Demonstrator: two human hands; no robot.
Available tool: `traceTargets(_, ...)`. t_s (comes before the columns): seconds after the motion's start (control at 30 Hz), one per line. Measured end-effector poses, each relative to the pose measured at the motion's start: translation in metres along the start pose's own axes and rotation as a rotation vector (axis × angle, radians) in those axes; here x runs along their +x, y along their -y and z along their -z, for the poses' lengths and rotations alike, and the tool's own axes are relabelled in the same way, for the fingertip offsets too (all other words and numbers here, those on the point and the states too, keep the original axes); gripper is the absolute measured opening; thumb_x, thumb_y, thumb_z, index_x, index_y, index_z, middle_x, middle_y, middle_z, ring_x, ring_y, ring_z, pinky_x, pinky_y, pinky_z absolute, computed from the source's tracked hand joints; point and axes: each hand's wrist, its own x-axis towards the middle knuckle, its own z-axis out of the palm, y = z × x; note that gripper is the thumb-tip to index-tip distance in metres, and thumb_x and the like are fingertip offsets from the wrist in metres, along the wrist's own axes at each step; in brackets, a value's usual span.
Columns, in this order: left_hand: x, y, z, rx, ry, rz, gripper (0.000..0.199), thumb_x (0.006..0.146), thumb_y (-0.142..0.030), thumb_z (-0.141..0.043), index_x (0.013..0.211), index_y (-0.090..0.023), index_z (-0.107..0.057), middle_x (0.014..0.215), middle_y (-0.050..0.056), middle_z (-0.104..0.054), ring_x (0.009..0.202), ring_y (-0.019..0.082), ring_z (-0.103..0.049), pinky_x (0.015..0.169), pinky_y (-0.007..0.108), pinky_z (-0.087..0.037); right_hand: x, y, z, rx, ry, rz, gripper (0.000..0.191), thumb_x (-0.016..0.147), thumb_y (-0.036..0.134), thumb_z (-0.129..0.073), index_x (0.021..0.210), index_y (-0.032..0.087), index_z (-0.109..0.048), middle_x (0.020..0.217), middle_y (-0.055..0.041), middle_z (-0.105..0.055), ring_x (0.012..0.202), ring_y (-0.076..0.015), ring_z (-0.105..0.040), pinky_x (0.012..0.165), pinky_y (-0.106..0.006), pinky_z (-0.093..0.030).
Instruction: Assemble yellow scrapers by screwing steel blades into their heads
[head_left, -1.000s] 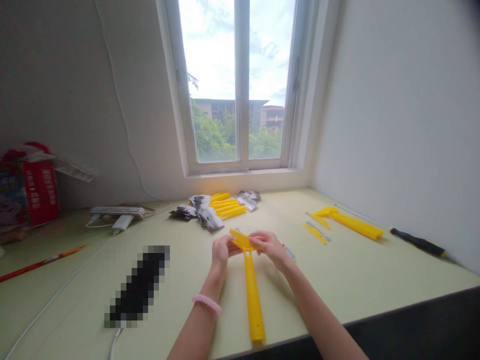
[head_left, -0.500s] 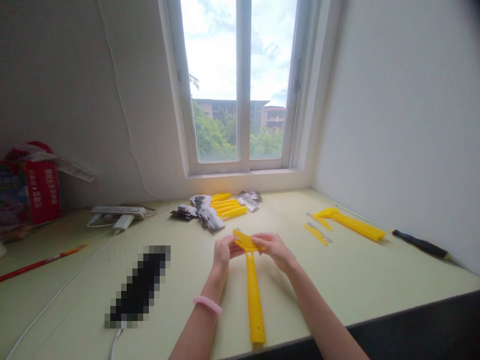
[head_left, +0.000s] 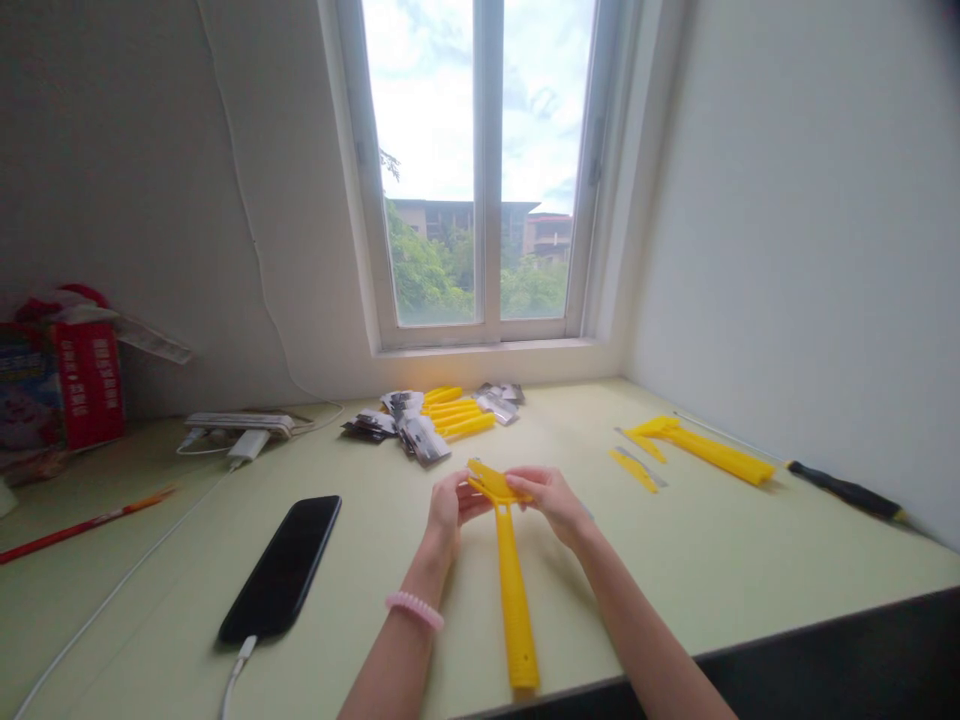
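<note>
A yellow plastic scraper [head_left: 514, 598] points its long handle toward me, its wide head away from me. Around the left end of that head, the fingers of my left hand [head_left: 448, 502] are closed. My right hand [head_left: 551, 500] pinches the other end, thumb on top. The fingertips beneath the head are partly hidden. To the right lie two thin yellow pieces with grey edges, a nearer one [head_left: 636, 468] and a farther one [head_left: 645, 444]. Beside them rests another yellow scraper [head_left: 716, 458].
Below the window, several yellow handles [head_left: 459, 415] lie among grey-and-black packets [head_left: 424, 440]. A black phone [head_left: 281, 570] with a white cable is at left, near a red pencil-like stick [head_left: 86, 527] and a power strip [head_left: 238, 425]. A black-handled screwdriver [head_left: 844, 490] lies by the right wall.
The scraper's handle end has swung slightly to the right. Both hands keep their hold on its head, almost unmoved.
</note>
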Motion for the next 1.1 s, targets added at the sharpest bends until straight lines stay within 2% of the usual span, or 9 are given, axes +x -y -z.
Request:
traceTargets(0.2,-0.002,-0.001,-0.002,0.002,-0.022,0.009,0.025,0.071,-0.021,-0.047,0.078,-0.005,-0.064,0.074,0.015,-0.069,0.063,0.02,-0.065,0.068,0.033,-0.052,0.001,-0.002,-0.001,-0.039,-0.017,0.016,0.032,0.065,0.042,-0.061,0.077,0.014,-0.069,0.068,-0.0053,-0.065,0.058,-0.0127,-0.051,0.052,-0.024,-0.038)
traceTargets(0.57,-0.011,-0.008,-0.011,0.07,-0.06,-0.064,0.023,0.068,-0.017,-0.044,0.069,-0.005,-0.064,0.066,0.015,-0.068,0.059,0.022,-0.065,0.064,0.035,-0.052,0.001,-0.002,-0.002,-0.053,-0.048,0.015,0.029,0.065,0.039,-0.06,0.076,0.013,-0.069,0.067,-0.0052,-0.064,0.056,-0.0121,-0.05,0.051,-0.024,-0.037)
traceTargets(0.87,0.0,0.001,-0.002,0.115,-0.013,-0.092,0.024,0.068,-0.019,-0.045,0.071,-0.006,-0.066,0.069,0.014,-0.069,0.06,0.021,-0.065,0.06,0.031,-0.053,0.002,-0.004,0.001,0.066,-0.046,-0.158,0.026,0.064,0.036,-0.061,0.079,0.016,-0.068,0.079,-0.0061,-0.066,0.071,-0.0157,-0.056,0.059,-0.025,-0.04)
traceTargets(1.1,-0.001,0.0,-0.003,0.101,-0.007,-0.075,0.026,0.069,-0.018,-0.043,0.072,-0.005,-0.065,0.07,0.015,-0.069,0.061,0.021,-0.065,0.061,0.032,-0.053,0.002,-0.004,0.002,0.063,-0.041,-0.177,0.023,0.064,0.033,-0.061,0.077,0.016,-0.067,0.079,-0.0055,-0.065,0.07,-0.0148,-0.056,0.059,-0.025,-0.04)
